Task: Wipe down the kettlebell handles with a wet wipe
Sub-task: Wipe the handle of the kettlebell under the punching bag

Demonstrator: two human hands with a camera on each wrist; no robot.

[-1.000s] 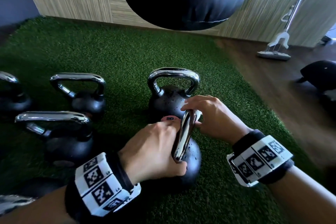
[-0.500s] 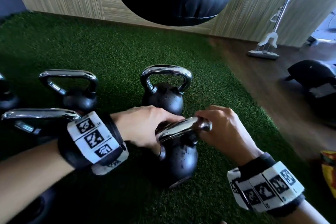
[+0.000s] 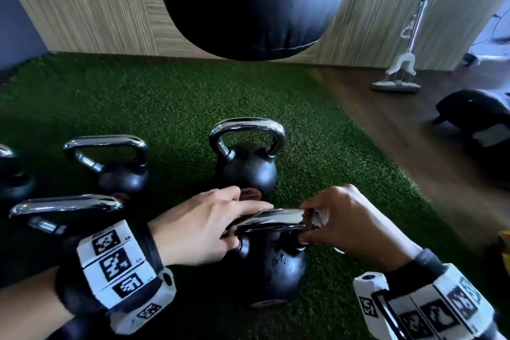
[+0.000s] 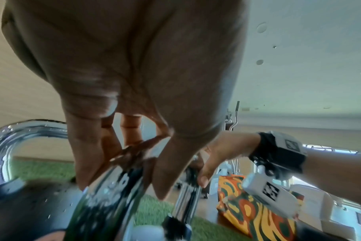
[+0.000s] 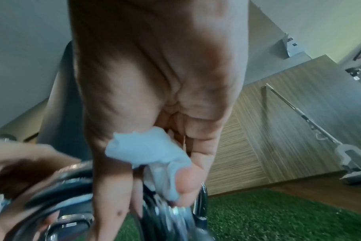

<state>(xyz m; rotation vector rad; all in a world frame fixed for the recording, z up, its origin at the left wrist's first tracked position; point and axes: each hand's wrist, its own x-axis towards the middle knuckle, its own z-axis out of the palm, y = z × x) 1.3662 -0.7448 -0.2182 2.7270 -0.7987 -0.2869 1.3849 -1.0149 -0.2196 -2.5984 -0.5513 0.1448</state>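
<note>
In the head view, the nearest kettlebell [image 3: 269, 265] is standing on the green turf [image 3: 165, 107], and both forearms are reaching in from the lower corners toward its chrome handle [image 3: 271, 217]. The left hand [image 3: 201, 225] is lying palm down over the handle's left end, fingers curling around the bar. The right hand [image 3: 350, 225] is arching over the handle's right end, knuckles up, pinching a white wet wipe [image 3: 317, 217] against the chrome. A second kettlebell [image 3: 248, 163] is standing just behind the nearest one, with a punching bag [image 3: 248, 3] hanging above and a mop [image 3: 400, 74] leaning against the wall well to the right. In the left wrist view, the left hand [image 4: 134, 73] is pointing downward, its fingers [image 4: 87, 159] and thumb wrapping the wet chrome handle [image 4: 113, 184], while the right hand [image 4: 223, 150] is gripping the far end. In the right wrist view, the right hand [image 5: 155, 73] is pointing downward, thumb and fingers clamping the crumpled wipe [image 5: 146, 150] onto the blurred handle [image 5: 175, 216].
</note>
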